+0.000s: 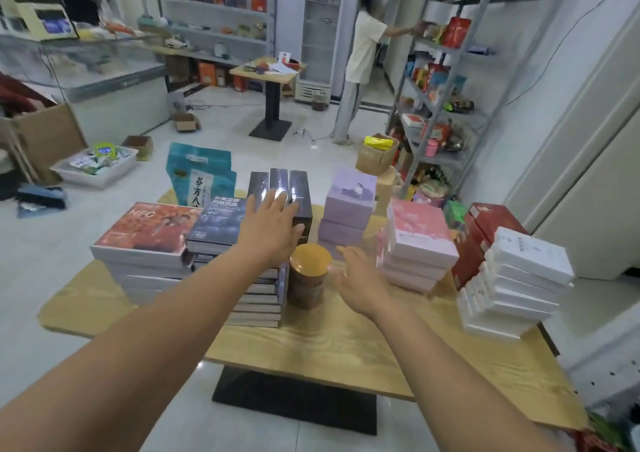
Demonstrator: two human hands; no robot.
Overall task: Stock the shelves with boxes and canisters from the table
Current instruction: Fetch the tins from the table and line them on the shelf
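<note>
left grip [273, 223], fingers spread and holding nothing, lies over the three tall black upright boxes [289, 188] at the back of the pale wooden counter [346, 347]. contact cannot be confirmed. right grip [356, 278], also open and empty, is just beside the brown round canister with orange lid [310, 275], which stands between the stacks. judged: both are spread ready for a pick. the canister label is blurred and the box tops are partly covered. the grey metal shelves [443, 158] stand well apart.

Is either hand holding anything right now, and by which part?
Nothing is held. The left hand is open in front of the upright dark boxes; the right hand is open beside the yellow-lidded canister.
</note>
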